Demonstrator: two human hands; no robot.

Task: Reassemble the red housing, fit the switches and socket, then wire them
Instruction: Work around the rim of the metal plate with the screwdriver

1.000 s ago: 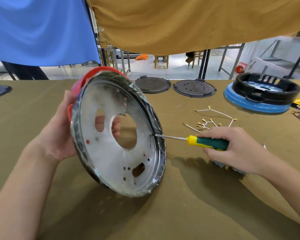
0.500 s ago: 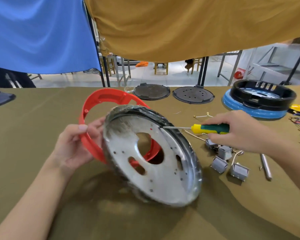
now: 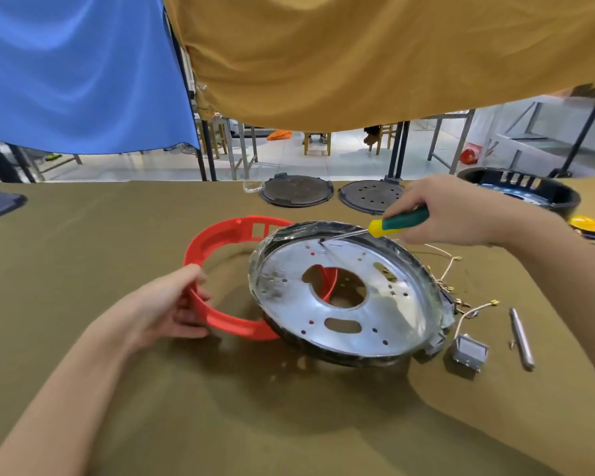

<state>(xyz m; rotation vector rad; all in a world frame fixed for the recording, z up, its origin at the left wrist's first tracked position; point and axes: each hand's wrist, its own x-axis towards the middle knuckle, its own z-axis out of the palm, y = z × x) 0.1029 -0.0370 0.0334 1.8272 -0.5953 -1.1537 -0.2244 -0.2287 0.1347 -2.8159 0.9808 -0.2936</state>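
The red ring [image 3: 220, 280], an open hoop with square cutouts in its far wall, lies on the counter [image 3: 117, 407], its right side under the tilted metal plate [image 3: 349, 297]. Left hand [image 3: 162, 307] fingers curl round its near-left rim. Right hand [image 3: 461, 214] grips a screwdriver [image 3: 392, 225], tip on the plate.

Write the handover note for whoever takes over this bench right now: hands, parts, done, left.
Left hand grips the near-left rim of the red housing ring, which lies on the table cloth.
Right hand holds the screwdriver, its tip on the far part of the metal plate.
The plate is tilted, its left edge resting over the ring's right side, not seated in it.
One grey switch lies right of the plate, loose wires behind it and a metal rod further right.
Done: nothing fitted yet.
Left: seat plate and ring together, fit switches and socket, wire them.
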